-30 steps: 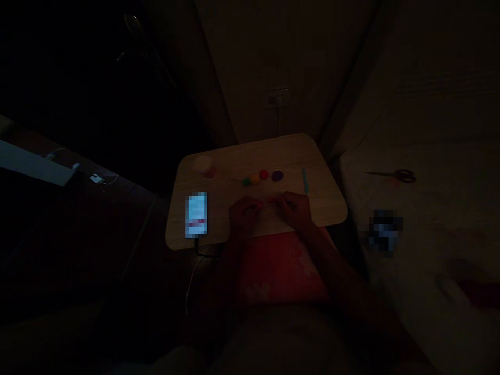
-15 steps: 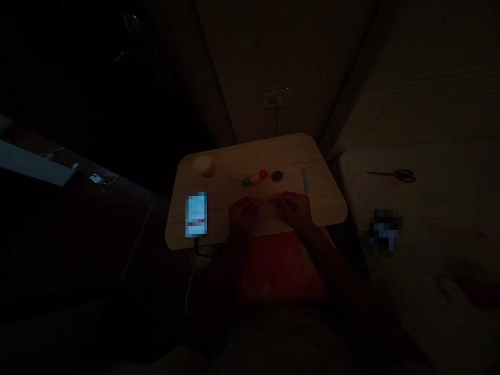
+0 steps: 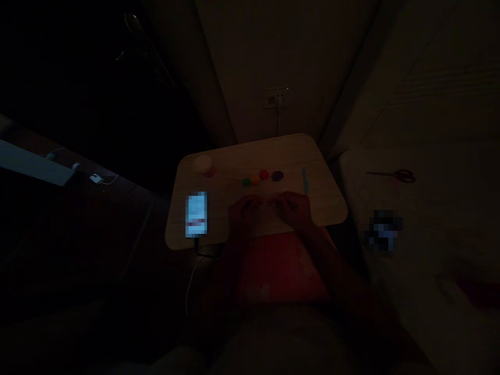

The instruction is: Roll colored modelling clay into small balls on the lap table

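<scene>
In dim light, my left hand (image 3: 242, 211) and my right hand (image 3: 292, 209) rest over the near edge of a small wooden table (image 3: 224, 161). Their fingertips face each other, curled as in a pinch. Anything between the fingers is too dark to make out. Just beyond them lie small lumps that look like modelling clay: a green lump (image 3: 246, 182), an orange lump (image 3: 254, 179), a red lump (image 3: 264, 174) and a purple lump (image 3: 277, 176). A light-blue plastic knife-like tool (image 3: 305, 181) lies behind my right hand.
A tub with a pale lid (image 3: 203, 165) stands at the table's far left. In front of it lies a lit phone (image 3: 196, 214) with a cable. Scissors (image 3: 400, 175) and a blurred-out object (image 3: 385, 232) lie on a pale surface at right. A wall socket (image 3: 275, 98) is behind the table.
My fingers have shifted very slightly; both hands stay in nearly the same place. The lumps, tool, tub and phone have not moved.
</scene>
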### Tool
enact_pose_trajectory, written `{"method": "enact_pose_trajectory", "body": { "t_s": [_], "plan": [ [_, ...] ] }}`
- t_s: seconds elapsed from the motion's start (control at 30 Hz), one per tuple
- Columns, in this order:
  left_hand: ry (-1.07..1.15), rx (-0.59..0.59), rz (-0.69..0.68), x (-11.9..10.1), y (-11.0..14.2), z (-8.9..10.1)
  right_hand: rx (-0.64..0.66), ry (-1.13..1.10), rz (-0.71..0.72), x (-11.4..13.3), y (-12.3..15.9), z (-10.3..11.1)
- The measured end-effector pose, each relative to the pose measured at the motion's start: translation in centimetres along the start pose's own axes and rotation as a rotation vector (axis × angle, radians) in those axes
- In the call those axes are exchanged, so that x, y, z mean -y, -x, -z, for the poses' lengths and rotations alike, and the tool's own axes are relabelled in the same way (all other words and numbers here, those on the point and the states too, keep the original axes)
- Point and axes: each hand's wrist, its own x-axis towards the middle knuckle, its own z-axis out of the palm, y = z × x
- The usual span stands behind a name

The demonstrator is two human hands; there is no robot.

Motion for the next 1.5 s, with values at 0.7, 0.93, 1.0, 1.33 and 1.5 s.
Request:
{"method": "enact_pose_trajectory", "body": {
  "t_s": [0.7,0.93,1.0,1.33,1.5],
  "plan": [
    [-0.145,0.044,-0.108,0.27,-0.21,0.55,0.005,-0.018,-0.046,-0.25,0.15,-0.1],
    [-0.056,-0.002,-0.07,0.42,-0.19,0.1,0.005,-0.029,-0.022,-0.01,0.05,-0.06],
    [-0.058,0.008,-0.053,0.31,-0.14,0.08,0.008,-0.017,-0.035,-0.01,0.04,-0.05],
    [-0.108,0.003,-0.062,0.19,0.02,0.05,0.017,-0.008,-0.03,-0.08,0.11,-0.03],
    [-0.085,0.034,0.011,0.1,-0.02,0.05,0.015,0.017,-0.035,-0.15,0.06,-0.07]
  ]
}}
